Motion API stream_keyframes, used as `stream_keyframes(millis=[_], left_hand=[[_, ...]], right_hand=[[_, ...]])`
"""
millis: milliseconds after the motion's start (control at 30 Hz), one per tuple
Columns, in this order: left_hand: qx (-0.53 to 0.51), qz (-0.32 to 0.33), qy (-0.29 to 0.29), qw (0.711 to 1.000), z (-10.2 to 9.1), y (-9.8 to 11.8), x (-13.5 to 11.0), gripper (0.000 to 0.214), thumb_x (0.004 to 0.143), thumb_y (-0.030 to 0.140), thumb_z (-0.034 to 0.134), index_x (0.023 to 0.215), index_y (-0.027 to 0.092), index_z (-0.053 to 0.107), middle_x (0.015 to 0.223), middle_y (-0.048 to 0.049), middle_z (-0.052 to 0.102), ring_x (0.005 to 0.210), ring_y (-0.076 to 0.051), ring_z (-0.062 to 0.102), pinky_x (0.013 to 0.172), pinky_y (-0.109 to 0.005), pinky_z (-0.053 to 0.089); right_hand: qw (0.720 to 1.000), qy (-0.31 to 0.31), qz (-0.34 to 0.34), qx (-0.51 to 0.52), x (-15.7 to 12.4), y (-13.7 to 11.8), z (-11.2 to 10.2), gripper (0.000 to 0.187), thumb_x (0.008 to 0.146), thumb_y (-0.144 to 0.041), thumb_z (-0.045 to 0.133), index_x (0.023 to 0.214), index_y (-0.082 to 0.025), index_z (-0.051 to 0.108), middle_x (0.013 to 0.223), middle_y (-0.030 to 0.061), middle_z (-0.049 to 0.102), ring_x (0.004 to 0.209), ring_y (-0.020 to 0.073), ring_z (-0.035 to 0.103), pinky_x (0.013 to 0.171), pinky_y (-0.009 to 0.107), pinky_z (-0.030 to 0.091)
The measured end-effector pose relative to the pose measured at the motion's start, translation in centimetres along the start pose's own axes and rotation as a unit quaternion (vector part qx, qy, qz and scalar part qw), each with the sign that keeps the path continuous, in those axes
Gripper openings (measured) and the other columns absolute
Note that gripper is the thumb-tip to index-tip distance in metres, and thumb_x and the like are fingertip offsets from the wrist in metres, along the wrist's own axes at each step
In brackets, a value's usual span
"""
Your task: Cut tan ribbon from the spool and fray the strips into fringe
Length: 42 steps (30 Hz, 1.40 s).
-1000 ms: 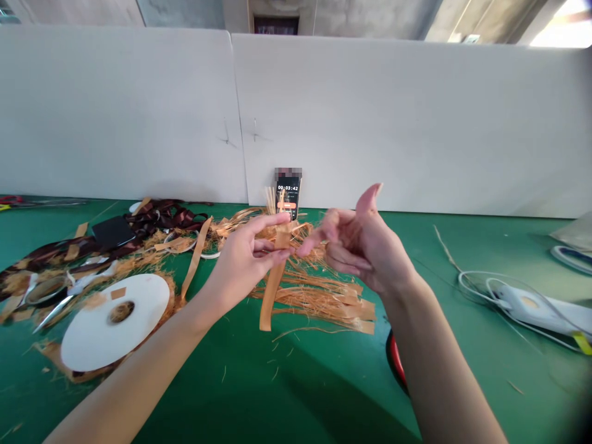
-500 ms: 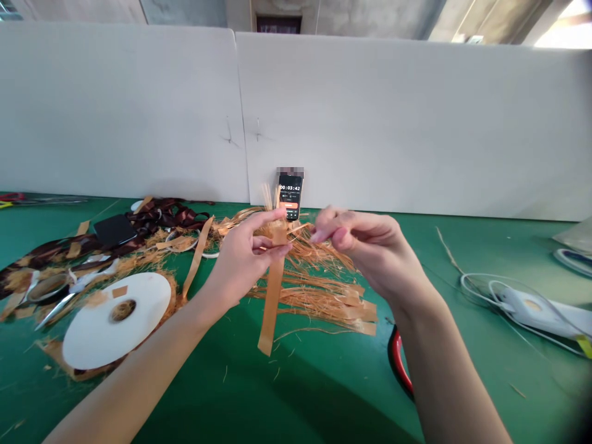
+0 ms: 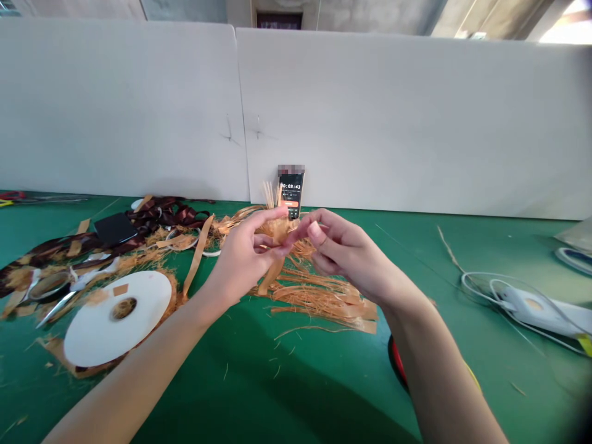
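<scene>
My left hand [image 3: 250,250] is closed around a tan ribbon strip [image 3: 272,277], gripping it between thumb and fingers. Loose threads [image 3: 268,194] fan upward from the strip's top end, and its lower part hangs below my fingers. My right hand [image 3: 340,246] has come up against the left fingertips, its fingers curled and pinched together at the ribbon's edge. Whatever lies in that pinch is too small to make out. Under both hands, a row of fringed tan ribbon pieces [image 3: 324,302] lies on the green table [image 3: 287,394].
At left are a white spool [image 3: 97,333] of tan ribbon, scissors [image 3: 69,296], a black flat object [image 3: 115,229] and dark brown ribbon [image 3: 180,213]. A phone timer [image 3: 291,191] leans on the white panel [image 3: 393,123]. Red-handled scissors [image 3: 396,361] lie partly under my right forearm; a white corded device [image 3: 541,311] is at right.
My right hand has moved left to meet the left fingertips. The ribbon's hanging end has swung up and away from me. My left hand keeps its hold.
</scene>
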<state>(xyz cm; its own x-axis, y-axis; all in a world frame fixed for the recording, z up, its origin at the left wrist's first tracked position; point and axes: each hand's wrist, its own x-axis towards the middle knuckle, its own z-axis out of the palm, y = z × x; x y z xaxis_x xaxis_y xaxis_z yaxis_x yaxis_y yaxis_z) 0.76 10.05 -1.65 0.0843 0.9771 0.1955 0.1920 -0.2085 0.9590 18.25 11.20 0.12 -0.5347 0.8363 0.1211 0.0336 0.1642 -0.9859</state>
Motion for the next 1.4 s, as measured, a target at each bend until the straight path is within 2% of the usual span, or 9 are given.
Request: stream_keyframes(millis=[133, 267, 400, 533, 767, 900, 1033, 1200, 1400], left_hand=[[0.036, 0.001, -0.003, 0.999, 0.0, 0.2, -0.1, 0.054, 0.075, 0.019, 0.068, 0.127, 0.021, 0.055, 0.129, -0.0088, 0.062, 0.083, -0.019, 0.07, 0.075, -0.033, 0.059], [0.053, 0.007, 0.003, 0.999, -0.2, 0.5, -0.2, 0.054, 0.077, 0.02, 0.067, 0.129, 0.023, 0.054, 0.131, -0.0082, 0.061, 0.079, -0.017, 0.069, 0.074, -0.032, 0.058], [0.061, 0.012, 0.007, 0.998, -0.4, 0.4, -0.2, 0.054, 0.076, 0.019, 0.067, 0.128, 0.023, 0.055, 0.135, -0.0081, 0.058, 0.075, -0.016, 0.068, 0.071, -0.031, 0.058], [0.037, 0.016, -0.004, 0.999, -0.3, -0.2, 0.0, 0.052, 0.076, 0.022, 0.067, 0.126, 0.023, 0.055, 0.137, -0.0082, 0.056, 0.08, -0.016, 0.068, 0.074, -0.031, 0.058], [0.034, 0.015, -0.004, 0.999, -0.2, -0.7, 0.2, 0.052, 0.075, 0.019, 0.067, 0.125, 0.022, 0.055, 0.138, -0.0067, 0.055, 0.079, -0.015, 0.068, 0.074, -0.031, 0.058], [0.03, -0.001, -0.008, 1.0, -0.2, -0.3, 0.2, 0.056, 0.075, 0.018, 0.067, 0.128, 0.02, 0.053, 0.137, -0.009, 0.056, 0.08, -0.016, 0.068, 0.073, -0.031, 0.057], [0.027, 0.0, -0.011, 1.0, -0.3, 0.0, 0.1, 0.057, 0.075, 0.018, 0.066, 0.13, 0.02, 0.051, 0.138, -0.0087, 0.054, 0.078, -0.014, 0.066, 0.071, -0.03, 0.056], [0.062, 0.019, -0.018, 0.998, -0.3, -0.6, 0.0, 0.06, 0.075, 0.016, 0.067, 0.132, 0.026, 0.051, 0.138, -0.0062, 0.055, 0.067, -0.011, 0.063, 0.068, -0.031, 0.057], [0.062, 0.045, -0.017, 0.997, -0.4, -0.7, -0.2, 0.059, 0.077, 0.017, 0.067, 0.132, 0.027, 0.051, 0.14, -0.0049, 0.052, 0.068, -0.011, 0.064, 0.072, -0.032, 0.058]], right_hand=[[0.977, 0.109, 0.063, -0.17, 0.2, 0.2, 0.2, 0.048, 0.079, -0.048, 0.067, 0.116, -0.02, 0.056, 0.08, 0.0017, 0.06, 0.067, 0.0132, 0.052, 0.057, 0.028, 0.039], [0.955, 0.065, 0.09, -0.274, 0.1, 0.1, 0.0, 0.028, 0.081, -0.045, 0.063, 0.087, -0.019, 0.072, 0.065, 0.0005, 0.057, 0.06, 0.0133, 0.045, 0.056, 0.03, 0.033], [0.975, 0.026, 0.024, -0.22, -0.3, -0.7, 0.0, 0.028, 0.085, -0.042, 0.061, 0.072, -0.019, 0.07, 0.057, -0.0031, 0.047, 0.053, 0.0096, 0.034, 0.052, 0.028, 0.028], [0.987, 0.051, -0.071, -0.135, -0.6, -1.4, 0.3, 0.022, 0.087, -0.035, 0.062, 0.072, -0.02, 0.069, 0.064, -0.0013, 0.053, 0.061, 0.011, 0.044, 0.058, 0.027, 0.037], [0.964, 0.082, -0.251, 0.009, -0.3, -0.8, 0.4, 0.019, 0.088, -0.019, 0.06, 0.073, -0.023, 0.072, 0.113, 0.0038, 0.059, 0.125, 0.02, 0.047, 0.104, 0.035, 0.04], [0.972, -0.012, -0.169, 0.16, -0.7, -0.7, 0.0, 0.022, 0.092, -0.019, 0.053, 0.073, -0.021, 0.064, 0.105, 0.0026, 0.066, 0.077, 0.0112, 0.067, 0.069, 0.025, 0.054], [0.987, -0.085, -0.037, 0.132, -0.6, -0.8, -0.4, 0.024, 0.095, -0.029, 0.049, 0.077, -0.018, 0.06, 0.064, -0.0012, 0.063, 0.035, 0.0007, 0.031, 0.036, 0.018, 0.024], [0.991, 0.004, 0.116, -0.066, 0.0, -0.7, 0.1, 0.036, 0.086, -0.051, 0.058, 0.079, -0.016, 0.061, 0.047, -0.0083, 0.039, 0.042, 0.004, 0.028, 0.041, 0.021, 0.019], [0.915, 0.157, 0.214, -0.305, -0.1, -0.5, 0.2, 0.046, 0.071, -0.046, 0.072, 0.104, -0.015, 0.067, 0.055, -0.0039, 0.051, 0.042, 0.007, 0.029, 0.042, 0.025, 0.022]])
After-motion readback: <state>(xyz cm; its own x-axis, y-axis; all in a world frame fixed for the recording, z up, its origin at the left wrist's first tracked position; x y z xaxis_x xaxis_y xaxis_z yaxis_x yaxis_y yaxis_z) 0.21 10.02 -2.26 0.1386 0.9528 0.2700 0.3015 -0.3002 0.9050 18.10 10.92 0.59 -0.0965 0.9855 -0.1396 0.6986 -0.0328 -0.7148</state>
